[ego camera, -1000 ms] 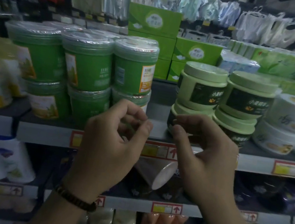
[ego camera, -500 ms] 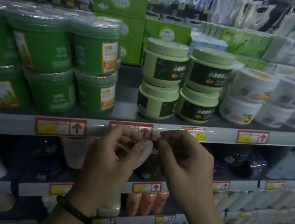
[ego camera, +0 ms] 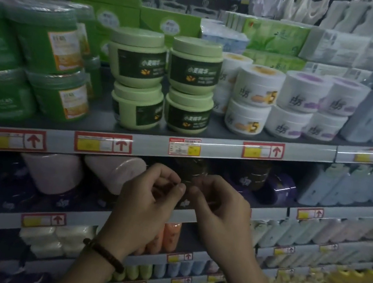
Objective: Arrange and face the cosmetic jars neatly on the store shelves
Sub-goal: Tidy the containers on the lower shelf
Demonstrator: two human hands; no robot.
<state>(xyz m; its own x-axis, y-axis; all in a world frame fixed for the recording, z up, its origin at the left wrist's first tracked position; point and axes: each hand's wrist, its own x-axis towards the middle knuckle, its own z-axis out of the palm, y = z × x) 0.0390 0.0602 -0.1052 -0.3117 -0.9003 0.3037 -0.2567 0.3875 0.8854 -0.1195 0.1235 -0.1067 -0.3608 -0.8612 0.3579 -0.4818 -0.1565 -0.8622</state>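
Counting upward from the hands, four pale green jars (ego camera: 193,72) stood directly above them in two stacks of two. Three turned their dark labels forward; the lower jar over the left hand (ego camera: 143,211) had its label swung off toward the right. Up and to the right of the right hand (ego camera: 221,222) sat four white jars with purple labels (ego camera: 304,94), two stacks of two, and nearer in, one stack of two white jars with orange labels (ego camera: 254,88), with more behind. Up and left of the left hand stood dark green tubs (ego camera: 46,41), too blurred to count.

Both hands hung close together in front of the next shelf down, just below the grey shelf edge (ego camera: 149,146) and touching neither it nor any jar. Each had its fingers curled and its thumb and forefinger tips drawn together, the two pinches almost meeting; whether something thin was held between them I could not tell. A beaded bracelet (ego camera: 105,254) circled the left wrist.

A bare strip of shelf ran between the jars' bases and the edge, and a gap separated the pale green jars from the tubs.
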